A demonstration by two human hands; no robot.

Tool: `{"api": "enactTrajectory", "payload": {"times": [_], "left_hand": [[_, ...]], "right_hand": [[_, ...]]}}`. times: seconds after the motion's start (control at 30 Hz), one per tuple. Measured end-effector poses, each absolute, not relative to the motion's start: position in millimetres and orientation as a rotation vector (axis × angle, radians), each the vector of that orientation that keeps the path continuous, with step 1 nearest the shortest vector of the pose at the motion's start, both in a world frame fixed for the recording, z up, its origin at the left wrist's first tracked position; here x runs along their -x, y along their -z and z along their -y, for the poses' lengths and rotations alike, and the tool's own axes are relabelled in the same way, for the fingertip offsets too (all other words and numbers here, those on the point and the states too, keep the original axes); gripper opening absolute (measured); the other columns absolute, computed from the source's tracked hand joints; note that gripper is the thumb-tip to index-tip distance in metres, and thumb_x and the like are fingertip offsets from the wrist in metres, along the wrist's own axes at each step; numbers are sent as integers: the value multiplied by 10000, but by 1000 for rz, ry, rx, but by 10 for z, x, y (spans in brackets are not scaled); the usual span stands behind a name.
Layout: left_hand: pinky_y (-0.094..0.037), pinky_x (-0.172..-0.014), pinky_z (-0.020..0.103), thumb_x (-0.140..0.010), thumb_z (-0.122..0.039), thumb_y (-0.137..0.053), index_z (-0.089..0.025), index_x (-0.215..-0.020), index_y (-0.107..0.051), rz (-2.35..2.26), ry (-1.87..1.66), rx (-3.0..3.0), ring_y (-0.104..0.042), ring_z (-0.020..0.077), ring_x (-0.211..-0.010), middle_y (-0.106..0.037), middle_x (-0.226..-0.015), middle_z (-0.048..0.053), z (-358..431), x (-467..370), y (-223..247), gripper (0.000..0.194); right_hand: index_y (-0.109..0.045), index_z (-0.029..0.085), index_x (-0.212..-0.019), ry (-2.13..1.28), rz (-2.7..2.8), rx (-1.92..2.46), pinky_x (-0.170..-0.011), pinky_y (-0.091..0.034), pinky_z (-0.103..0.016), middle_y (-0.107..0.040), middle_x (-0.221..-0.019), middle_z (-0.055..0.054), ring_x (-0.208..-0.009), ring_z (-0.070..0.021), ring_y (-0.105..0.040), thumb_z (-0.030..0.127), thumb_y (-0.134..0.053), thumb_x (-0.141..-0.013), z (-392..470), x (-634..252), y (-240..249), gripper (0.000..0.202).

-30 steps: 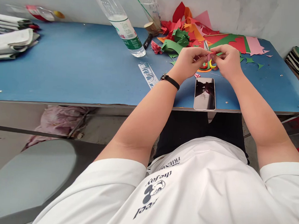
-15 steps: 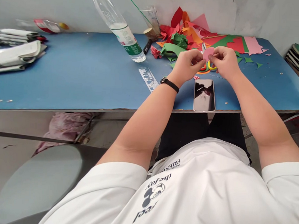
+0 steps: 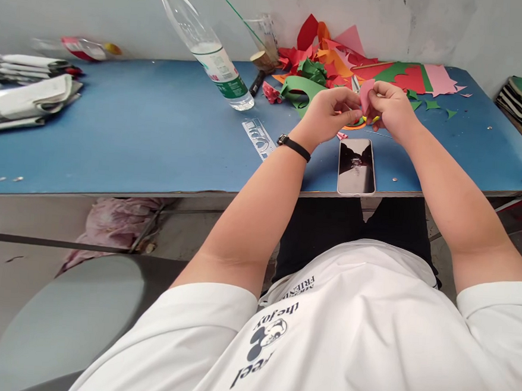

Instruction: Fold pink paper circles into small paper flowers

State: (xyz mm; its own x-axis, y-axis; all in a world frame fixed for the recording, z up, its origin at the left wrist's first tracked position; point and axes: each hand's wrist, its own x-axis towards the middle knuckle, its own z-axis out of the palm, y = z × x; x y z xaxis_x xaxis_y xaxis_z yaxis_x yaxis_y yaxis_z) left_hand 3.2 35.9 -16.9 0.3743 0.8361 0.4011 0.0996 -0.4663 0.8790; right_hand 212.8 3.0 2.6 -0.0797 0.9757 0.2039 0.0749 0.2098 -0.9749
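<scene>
A small pink paper piece is raised above the table between my two hands, its surface turned partly edge-on. My right hand pinches it from the right with thumb and fingers. On the other side, my left hand has its thumb and fingertips closed at the paper's left and lower edge. Scissors with yellow and orange handles lie just behind, partly hidden by the hands. Nearer to me a phone rests at the table edge. A clear stencil ruler lies left of my left wrist.
Red, orange and green paper scraps heap against the wall. A water bottle stands left of them, near a black marker and a crumpled pink paper flower. Folded newspapers lie far left on the blue table.
The pink paper has turned from facing me to a more sideways, curved position and shifted slightly right. My left fingertips have moved slightly with it.
</scene>
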Motion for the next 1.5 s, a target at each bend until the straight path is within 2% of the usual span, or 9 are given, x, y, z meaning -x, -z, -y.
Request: {"api": "enactTrajectory", "payload": {"times": [0.27,0.47,0.6,0.8,0.93,1.1,1.2,1.3,1.5], "left_hand": [[-662,-1025,462,-901,-175,-937,-304,-857,-834,-847,-1220,-1908,-757,296,-1007,-816,-1033,80,-378,-24,145,171],[-678,-1071,474,-824,-93,-949,-313,-809,-718,-922,-1295,-1797,-757,377,-1233,-715,-945,86,-302,-61,36,320],[-655,-1036,470,-825,-76,-998,-313,-827,-692,-911,-1302,-1795,-729,405,-1348,-684,-999,101,-235,-59,-3,387],[-596,-1063,458,-1025,-155,-958,-341,-1102,-733,-844,-1305,-1961,-700,307,-1202,-804,-1103,25,-190,8,11,302],[-566,-1076,431,-1141,-124,-958,-289,-1023,-761,-848,-1317,-1914,-664,262,-1137,-784,-1029,20,-274,23,-17,283],[-444,-736,356,-1226,-39,-872,-243,-883,-750,-735,-1614,-1490,-498,146,-778,-653,-811,-28,-505,45,-47,417],[-384,-694,316,-1324,-106,-732,-259,-882,-654,-614,-1683,-1159,-508,140,-753,-632,-818,-31,-538,77,-73,474],[-409,-747,293,-1339,-82,-697,-253,-891,-614,-539,-1629,-997,-529,137,-803,-639,-818,-39,-509,105,-109,486],[-389,-853,354,-1368,4,-545,-253,-1015,-701,-592,-1547,-921,-520,171,-1021,-725,-837,-54,-540,78,-92,463]], "right_hand": [[-701,240,-1015,-1157,1381,1106,-519,-426,-246,-784,-827,-2,-631,-154,-704,242,-580,-1408,64,-2132,-91,411],[-796,236,-1026,-1138,1401,1193,-590,-502,-260,-853,-861,-4,-721,-188,-828,217,-863,-1299,51,-2134,-86,282],[-823,226,-981,-1136,1382,1166,-633,-526,-275,-874,-898,-29,-797,-203,-862,149,-811,-1305,55,-2137,-75,333],[-800,260,-969,-1173,1439,1121,-682,-566,-304,-915,-983,-34,-881,-226,-871,314,-855,-1292,59,-2161,-43,333],[-708,280,-950,-952,1584,1219,-717,-622,-382,-893,-917,-43,-787,-254,-833,471,-771,-1352,32,-2167,-56,449],[-702,243,-850,-394,1705,1601,-1103,-690,-461,-905,-999,-94,-1035,-296,-853,24,-852,-1181,23,-2259,-176,425],[-935,74,-1106,-386,2001,1867,-1232,-662,-471,-932,-1300,-220,-1313,-392,-867,61,-964,-1111,96,-2347,-275,32],[-960,-51,-1311,-431,2105,1941,-1242,-651,-463,-920,-1321,-269,-1340,-408,-868,70,-947,-1149,175,-2380,-335,202],[-978,22,-1211,-265,2231,1953,-1214,-692,-493,-916,-1229,-224,-1306,-417,-878,56,-870,-1179,103,-2357,-272,118]]}}
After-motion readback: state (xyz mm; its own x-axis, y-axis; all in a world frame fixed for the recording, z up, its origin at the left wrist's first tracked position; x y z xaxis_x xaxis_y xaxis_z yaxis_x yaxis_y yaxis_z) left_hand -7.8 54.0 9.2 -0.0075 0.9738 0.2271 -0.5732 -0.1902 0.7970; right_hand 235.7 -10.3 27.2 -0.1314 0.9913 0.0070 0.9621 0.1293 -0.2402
